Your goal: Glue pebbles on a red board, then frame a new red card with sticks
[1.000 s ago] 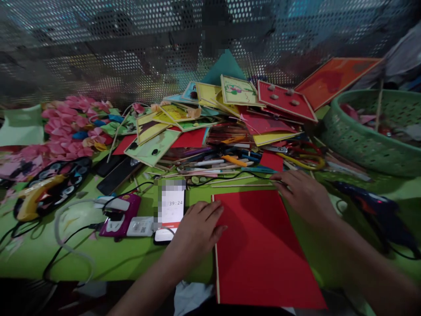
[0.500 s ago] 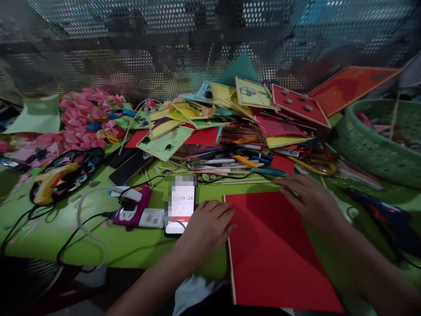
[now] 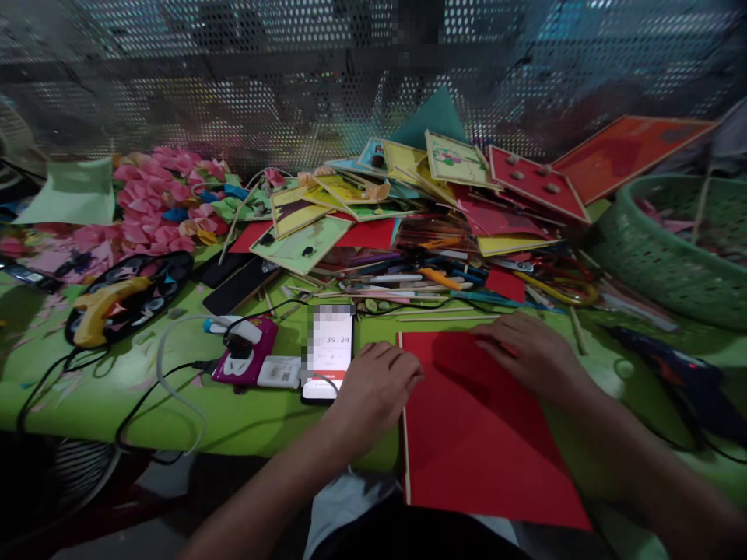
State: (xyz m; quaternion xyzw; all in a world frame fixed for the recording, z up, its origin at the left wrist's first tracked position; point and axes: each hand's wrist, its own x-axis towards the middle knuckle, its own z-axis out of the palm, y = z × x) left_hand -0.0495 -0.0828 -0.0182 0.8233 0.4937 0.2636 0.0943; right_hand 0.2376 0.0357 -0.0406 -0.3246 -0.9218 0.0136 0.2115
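A large red card (image 3: 484, 435) lies in front of me, its near end reaching past the table edge. A thin pale wooden stick (image 3: 407, 467) runs along its left edge. My left hand (image 3: 379, 389) has its fingers curled together over that edge, with the fingertips on the card. Across from it, my right hand (image 3: 528, 354) is at the top right of the card, fingers bent and close together. Whatever is between those fingertips is too small or hidden to make out.
A lit phone (image 3: 330, 350) and a purple power strip (image 3: 248, 350) with cables are left of my hands. Framed cards (image 3: 461, 159) and sticks are piled behind. On the right are a blue glue gun (image 3: 671, 365) and a green basket (image 3: 671, 249); a yellow glue gun (image 3: 108, 307) lies left.
My right hand has moved left, from beyond the card's corner onto its top edge. My left hand stays by the left edge. The view has shifted slightly.
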